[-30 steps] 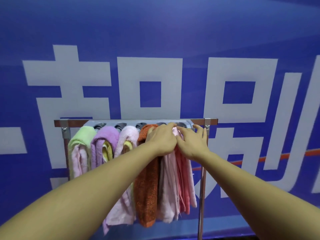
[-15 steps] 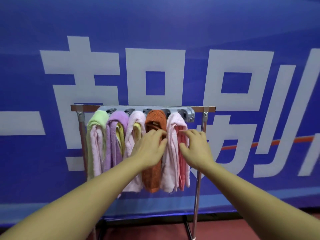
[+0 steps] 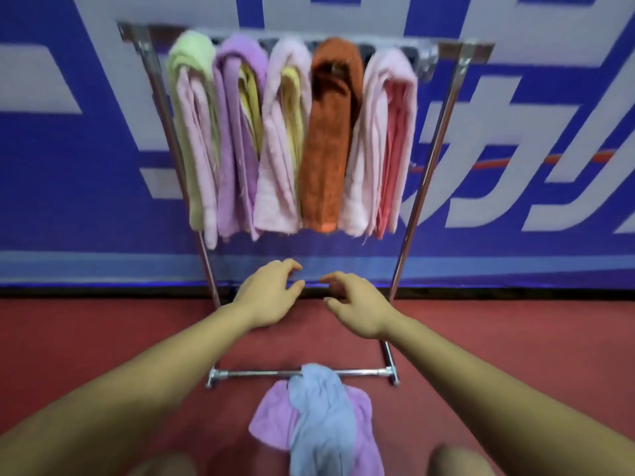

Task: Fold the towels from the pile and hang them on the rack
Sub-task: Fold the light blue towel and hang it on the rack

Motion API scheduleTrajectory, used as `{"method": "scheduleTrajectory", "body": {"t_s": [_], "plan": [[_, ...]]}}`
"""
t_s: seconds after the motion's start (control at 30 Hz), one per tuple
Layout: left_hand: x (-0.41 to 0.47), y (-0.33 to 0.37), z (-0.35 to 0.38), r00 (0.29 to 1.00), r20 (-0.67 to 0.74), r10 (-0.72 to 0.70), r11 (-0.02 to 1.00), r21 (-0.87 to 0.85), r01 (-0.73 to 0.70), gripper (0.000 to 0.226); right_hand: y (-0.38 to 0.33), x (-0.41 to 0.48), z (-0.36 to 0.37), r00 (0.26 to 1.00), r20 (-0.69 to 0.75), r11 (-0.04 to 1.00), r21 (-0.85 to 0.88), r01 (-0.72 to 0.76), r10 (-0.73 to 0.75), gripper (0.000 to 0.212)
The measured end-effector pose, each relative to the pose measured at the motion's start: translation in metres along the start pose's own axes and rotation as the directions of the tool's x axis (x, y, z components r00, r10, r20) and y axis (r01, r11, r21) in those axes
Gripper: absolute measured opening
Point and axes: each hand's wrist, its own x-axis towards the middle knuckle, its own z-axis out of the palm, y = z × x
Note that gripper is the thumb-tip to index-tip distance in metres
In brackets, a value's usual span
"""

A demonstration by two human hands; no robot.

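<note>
Several folded towels hang side by side on the metal rack (image 3: 433,146): a green one (image 3: 187,60), a purple one (image 3: 237,132), a pale pink one (image 3: 278,166), an orange one (image 3: 326,149) and a pink one (image 3: 374,149). On the red floor lies the pile: a light blue towel (image 3: 321,417) draped across a purple towel (image 3: 271,420), its top over the rack's bottom bar (image 3: 257,373). My left hand (image 3: 266,293) and my right hand (image 3: 357,309) hover empty below the hung towels and above the pile, fingers apart.
A blue banner with large white characters (image 3: 86,149) covers the wall behind the rack. Red floor (image 3: 103,338) spreads to both sides. My knees (image 3: 460,462) show at the bottom edge.
Both hands have let go of the pink towel on the rack and dropped downward. My view has tilted down, bringing the floor and the pile into sight.
</note>
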Motion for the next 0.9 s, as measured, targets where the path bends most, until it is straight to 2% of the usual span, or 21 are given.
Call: {"method": "scheduleTrajectory", "body": {"t_s": [0.2,0.33,0.43,0.57,0.67,0.8,0.9], "plan": [[-0.036,-0.051,0.087,0.988,0.104,-0.116,0.989,-0.076,0.124,0.033,0.054,0.008,0.094,0.958,0.201,0.976,0.038,-0.215,0.203,0.044],[-0.057,-0.078,0.141,0.941,0.273,-0.198,0.977,-0.026,0.213,0.034,0.103,0.008,0.157,0.877,0.302,0.917,0.023,-0.399,0.374,0.046],[-0.069,-0.095,0.173,0.906,0.336,-0.259,0.957,-0.035,0.286,0.031,0.134,0.001,0.201,0.8,0.387,0.871,-0.016,-0.491,0.459,0.051],[-0.074,-0.114,0.216,0.814,0.442,-0.377,0.891,-0.068,0.45,0.032,0.172,-0.012,0.255,0.728,0.478,0.856,-0.112,-0.505,0.491,0.051],[-0.071,-0.124,0.237,0.756,0.513,-0.407,0.855,-0.079,0.513,0.031,0.199,-0.021,0.292,0.671,0.533,0.842,-0.167,-0.513,0.515,0.053],[-0.067,-0.113,0.253,0.733,0.517,-0.442,0.816,-0.109,0.568,0.012,0.236,-0.032,0.329,0.618,0.53,0.803,-0.246,-0.543,0.58,0.055],[-0.077,-0.102,0.265,0.729,0.55,-0.408,0.841,-0.085,0.535,0.026,0.254,-0.041,0.354,0.593,0.537,0.794,-0.31,-0.523,0.6,0.056]]}}
